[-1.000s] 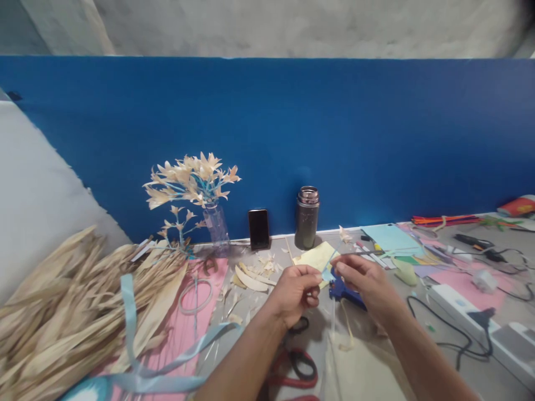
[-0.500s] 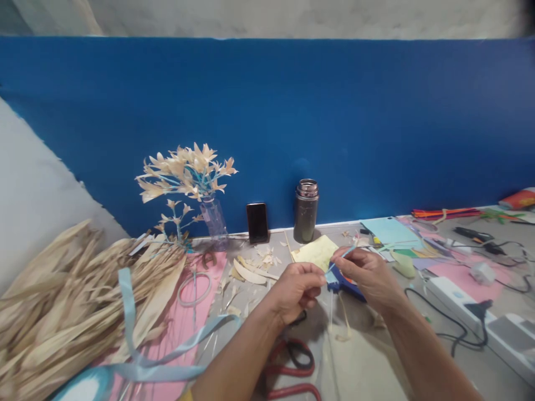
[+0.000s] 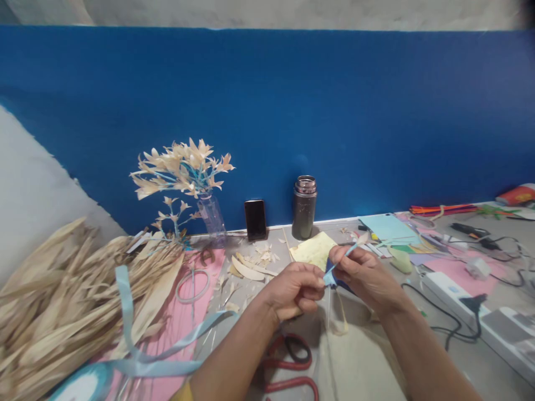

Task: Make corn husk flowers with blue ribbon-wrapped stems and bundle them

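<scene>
Slim light-blue stem has shifted, now jutting past right hand, pinched in its fingertips; left hand pinches flat blue strip (smooth, ribbon-like) near stem's lower end; pale tip beyond right fingers.

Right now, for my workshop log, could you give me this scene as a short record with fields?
left hand: pinches a small light-blue strip
right hand: holds a thin light-blue stem with a pale tip
near hands: pale-yellow paper; red-handled scissors
back row: cream flowers in a clear vase; upright black phone; open dark-grey metal flask
left side: heap of tan dried husks
hidden: most of a blue tool, behind the right hand
</scene>
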`<state>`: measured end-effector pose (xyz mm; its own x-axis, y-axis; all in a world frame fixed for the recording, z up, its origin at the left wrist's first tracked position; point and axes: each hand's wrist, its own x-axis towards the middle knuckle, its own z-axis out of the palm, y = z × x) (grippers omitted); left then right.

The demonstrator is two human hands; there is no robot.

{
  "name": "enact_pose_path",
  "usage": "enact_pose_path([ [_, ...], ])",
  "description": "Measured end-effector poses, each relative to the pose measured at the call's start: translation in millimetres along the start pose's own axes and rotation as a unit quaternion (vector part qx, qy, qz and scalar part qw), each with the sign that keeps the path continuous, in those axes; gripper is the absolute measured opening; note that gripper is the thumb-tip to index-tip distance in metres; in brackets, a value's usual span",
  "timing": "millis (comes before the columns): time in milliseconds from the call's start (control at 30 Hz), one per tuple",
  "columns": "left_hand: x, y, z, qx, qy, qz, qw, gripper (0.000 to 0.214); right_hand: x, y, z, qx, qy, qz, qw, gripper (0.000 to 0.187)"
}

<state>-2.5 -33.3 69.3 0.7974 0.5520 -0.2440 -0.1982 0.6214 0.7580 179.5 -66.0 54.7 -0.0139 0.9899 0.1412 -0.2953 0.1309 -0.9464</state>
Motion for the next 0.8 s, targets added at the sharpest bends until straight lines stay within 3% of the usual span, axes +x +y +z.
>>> enact_pose_path([
  [300, 2.0, -2.0, 1.7, 0.001, 0.054, 0.023, 0.998, 0.027, -4.1, 3.1, 6.1, -0.049, 0.030, 0.014, 0.998, 0.031],
  [500, 3.1, -2.1, 4.1, 0.006, 0.075, 0.039, 0.996, 0.028, -5.7, 5.5, 13.7, -0.022, 0.065, 0.012, 0.998, 0.033],
  [633, 1.7, -0.9, 4.6, 0.001, 0.064, 0.037, 0.997, 0.029, -5.8, 4.8, 15.7, 0.020, 0.089, 0.021, 0.996, 0.037],
  [800, -0.7, 0.7, 5.0, -0.010, 0.032, 0.027, 0.999, 0.031, -6.3, 3.4, 14.8, 0.048, 0.076, 0.011, 0.996, 0.035],
])
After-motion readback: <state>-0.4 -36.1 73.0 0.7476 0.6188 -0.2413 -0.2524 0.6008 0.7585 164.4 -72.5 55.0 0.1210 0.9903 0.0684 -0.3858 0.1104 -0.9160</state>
